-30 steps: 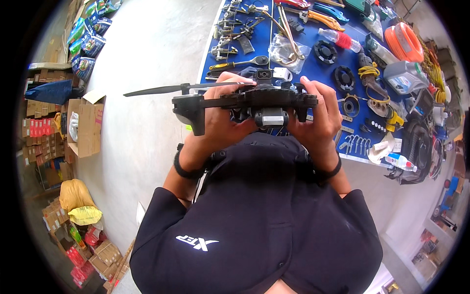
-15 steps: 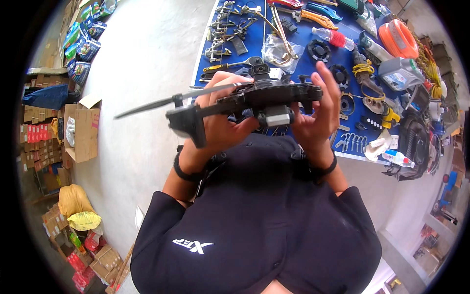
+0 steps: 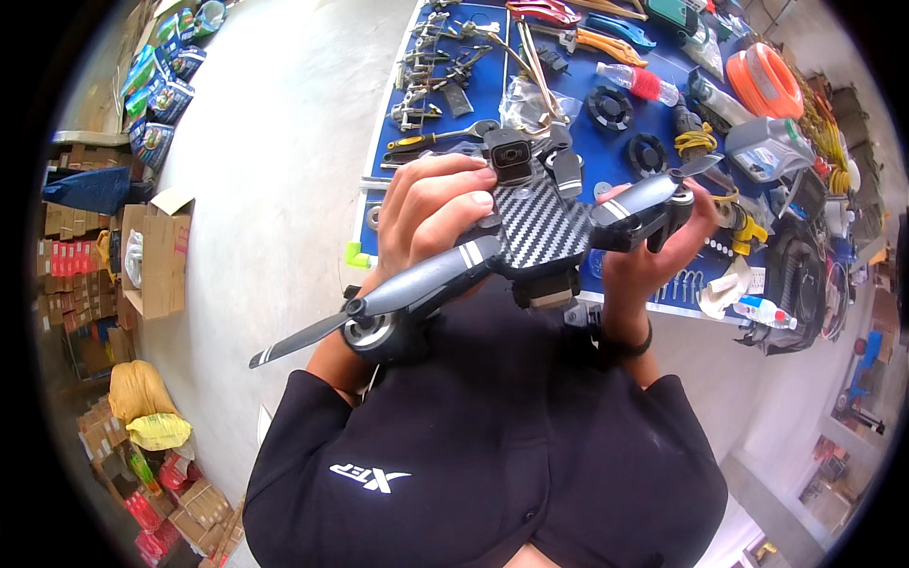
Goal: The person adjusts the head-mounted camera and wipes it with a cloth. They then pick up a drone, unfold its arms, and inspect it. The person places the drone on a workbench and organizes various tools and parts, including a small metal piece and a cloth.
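Note:
I hold a black quadcopter drone (image 3: pixel 535 227) with a carbon-pattern top and grey arms in both hands, close to my chest. My left hand (image 3: pixel 431 208) wraps around its left side, fingers over the body near the front camera block. My right hand (image 3: pixel 653 256) grips the right arm and motor from below. One grey arm with a black propeller (image 3: pixel 312 336) sticks out toward the lower left. The drone is tilted, camera end pointing away from me.
A blue mat (image 3: pixel 578 104) on the floor ahead is covered with several tools: pliers, a screwdriver, black round parts, an orange coil (image 3: pixel 762 80), a grey canister and plastic bottles. Cardboard boxes (image 3: pixel 156 256) and coloured packets line the left side. A black bag (image 3: pixel 795 284) lies at right.
The drone has been turned from lying level and sideways to tilted, with its carbon-pattern top facing me and the propeller arm swung down to the lower left. Both hands kept hold.

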Action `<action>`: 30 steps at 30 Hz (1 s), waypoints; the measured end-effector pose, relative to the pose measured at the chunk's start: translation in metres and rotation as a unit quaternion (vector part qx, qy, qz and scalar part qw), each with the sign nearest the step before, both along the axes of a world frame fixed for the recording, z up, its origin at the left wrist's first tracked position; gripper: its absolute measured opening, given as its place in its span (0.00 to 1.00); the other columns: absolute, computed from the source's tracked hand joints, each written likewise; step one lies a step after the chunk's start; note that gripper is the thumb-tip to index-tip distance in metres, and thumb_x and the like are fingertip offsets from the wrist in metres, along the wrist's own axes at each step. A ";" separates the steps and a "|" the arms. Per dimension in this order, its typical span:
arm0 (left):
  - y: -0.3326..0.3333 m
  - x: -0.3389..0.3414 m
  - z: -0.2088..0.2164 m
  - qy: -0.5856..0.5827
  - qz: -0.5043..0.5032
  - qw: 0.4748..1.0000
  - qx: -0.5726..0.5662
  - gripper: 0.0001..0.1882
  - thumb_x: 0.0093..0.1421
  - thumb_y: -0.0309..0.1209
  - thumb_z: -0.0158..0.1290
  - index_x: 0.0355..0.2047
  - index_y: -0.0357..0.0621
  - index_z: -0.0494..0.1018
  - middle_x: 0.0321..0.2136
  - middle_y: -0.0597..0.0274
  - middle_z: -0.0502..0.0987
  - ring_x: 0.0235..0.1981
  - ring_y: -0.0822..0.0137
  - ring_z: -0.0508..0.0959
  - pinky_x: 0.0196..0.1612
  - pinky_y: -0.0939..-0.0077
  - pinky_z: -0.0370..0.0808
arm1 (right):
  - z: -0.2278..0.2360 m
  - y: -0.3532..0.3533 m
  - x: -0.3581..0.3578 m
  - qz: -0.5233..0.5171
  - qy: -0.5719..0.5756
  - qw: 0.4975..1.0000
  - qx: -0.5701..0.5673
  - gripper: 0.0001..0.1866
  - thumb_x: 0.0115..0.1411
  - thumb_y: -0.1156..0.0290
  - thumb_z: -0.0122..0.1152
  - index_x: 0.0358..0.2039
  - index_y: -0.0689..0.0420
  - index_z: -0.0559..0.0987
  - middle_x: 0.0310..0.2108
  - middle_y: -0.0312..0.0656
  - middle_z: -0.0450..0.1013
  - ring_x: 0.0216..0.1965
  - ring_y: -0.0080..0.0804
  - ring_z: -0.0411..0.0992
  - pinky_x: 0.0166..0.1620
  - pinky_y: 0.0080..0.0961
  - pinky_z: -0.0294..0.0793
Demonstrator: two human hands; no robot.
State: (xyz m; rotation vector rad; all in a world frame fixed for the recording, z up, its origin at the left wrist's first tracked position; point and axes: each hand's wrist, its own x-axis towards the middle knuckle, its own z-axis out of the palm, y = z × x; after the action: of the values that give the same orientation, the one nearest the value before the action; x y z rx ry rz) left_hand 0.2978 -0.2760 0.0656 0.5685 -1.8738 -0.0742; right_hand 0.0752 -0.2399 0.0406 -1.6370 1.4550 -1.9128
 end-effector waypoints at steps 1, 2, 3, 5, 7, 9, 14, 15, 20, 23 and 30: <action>0.000 0.001 0.003 -0.006 0.000 1.000 -0.003 0.23 0.52 0.25 0.63 0.47 0.43 0.66 0.40 0.52 0.77 0.42 0.52 0.80 0.43 0.60 0.78 | 0.004 0.004 -0.002 0.063 -0.054 0.995 0.047 0.30 0.62 0.65 0.59 0.59 0.68 0.62 0.49 0.58 0.67 0.36 0.41 0.77 0.35 0.32 0.82; 0.000 0.001 0.003 -0.008 0.003 1.000 -0.002 0.23 0.53 0.25 0.62 0.47 0.43 0.66 0.40 0.51 0.77 0.42 0.52 0.80 0.43 0.60 0.78 | 0.011 0.007 -0.002 0.114 -0.106 0.983 0.096 0.30 0.60 0.67 0.59 0.59 0.70 0.65 0.46 0.57 0.69 0.34 0.39 0.76 0.33 0.29 0.80; -0.001 0.002 0.003 -0.010 0.007 1.000 -0.002 0.23 0.53 0.25 0.62 0.47 0.43 0.66 0.40 0.51 0.77 0.43 0.52 0.80 0.43 0.59 0.78 | 0.021 0.012 0.000 0.211 -0.210 0.946 0.126 0.31 0.59 0.67 0.60 0.58 0.71 0.65 0.45 0.56 0.70 0.34 0.38 0.76 0.32 0.28 0.79; 0.000 0.001 0.000 -0.003 0.018 1.000 0.000 0.22 0.54 0.26 0.62 0.47 0.43 0.66 0.41 0.51 0.77 0.44 0.51 0.79 0.46 0.56 0.79 | 0.033 0.013 -0.001 0.332 -0.334 0.867 0.164 0.38 0.53 0.65 0.63 0.60 0.75 0.62 0.44 0.55 0.69 0.30 0.36 0.74 0.27 0.24 0.74; -0.001 0.004 0.000 -0.003 0.019 1.000 -0.022 0.22 0.54 0.26 0.62 0.47 0.43 0.67 0.42 0.51 0.77 0.44 0.50 0.79 0.47 0.54 0.79 | 0.028 0.009 -0.006 0.415 -0.347 0.832 0.124 0.42 0.53 0.60 0.66 0.61 0.74 0.61 0.44 0.54 0.68 0.30 0.36 0.73 0.26 0.22 0.73; -0.002 0.006 0.001 -0.004 0.019 0.999 -0.040 0.22 0.53 0.26 0.62 0.47 0.44 0.67 0.42 0.51 0.77 0.43 0.49 0.79 0.49 0.50 0.78 | 0.030 0.007 -0.004 0.451 -0.318 0.827 0.104 0.42 0.56 0.50 0.69 0.58 0.69 0.63 0.40 0.44 0.65 0.28 0.27 0.69 0.26 0.18 0.69; 0.006 0.002 0.006 -0.020 0.044 0.997 -0.068 0.19 0.51 0.24 0.61 0.43 0.47 0.69 0.43 0.54 0.76 0.44 0.50 0.79 0.48 0.49 0.78 | 0.027 0.006 0.007 0.423 -0.432 0.790 0.100 0.28 0.65 0.52 0.62 0.51 0.61 0.66 0.35 0.39 0.63 0.22 0.16 0.62 0.22 0.11 0.61; 0.006 0.003 0.007 -0.027 0.047 0.996 -0.071 0.19 0.51 0.24 0.62 0.43 0.47 0.69 0.44 0.55 0.76 0.44 0.50 0.79 0.48 0.49 0.78 | 0.031 0.008 0.006 0.416 -0.442 0.787 0.113 0.28 0.65 0.52 0.62 0.51 0.61 0.66 0.35 0.38 0.63 0.22 0.16 0.61 0.21 0.11 0.61; 0.006 0.007 0.007 -0.056 0.081 0.991 -0.088 0.20 0.51 0.24 0.62 0.43 0.48 0.69 0.45 0.55 0.76 0.45 0.51 0.78 0.47 0.50 0.77 | 0.035 0.007 0.015 0.333 -0.402 0.849 0.078 0.28 0.63 0.52 0.64 0.52 0.57 0.64 0.36 0.36 0.62 0.23 0.16 0.61 0.21 0.11 0.60; 0.014 0.007 0.009 -0.050 0.080 0.993 -0.065 0.19 0.51 0.22 0.62 0.43 0.49 0.69 0.44 0.55 0.75 0.45 0.50 0.78 0.45 0.50 0.77 | 0.044 0.010 0.025 0.252 -0.345 0.902 0.063 0.30 0.60 0.50 0.67 0.50 0.54 0.64 0.36 0.36 0.62 0.24 0.16 0.63 0.22 0.10 0.61; 0.013 0.005 0.005 -0.033 0.096 0.992 -0.079 0.17 0.50 0.24 0.62 0.40 0.52 0.72 0.44 0.58 0.75 0.46 0.52 0.77 0.45 0.53 0.76 | 0.036 0.005 0.027 0.232 -0.303 0.924 -0.006 0.35 0.56 0.49 0.72 0.52 0.54 0.63 0.37 0.40 0.65 0.29 0.22 0.68 0.28 0.17 0.70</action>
State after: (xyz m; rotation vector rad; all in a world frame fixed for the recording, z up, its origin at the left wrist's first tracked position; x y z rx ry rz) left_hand 0.3032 -0.2627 0.0706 0.6436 -1.8592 0.2197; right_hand 0.1026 -0.2352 0.0771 -1.0961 0.7317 -1.8885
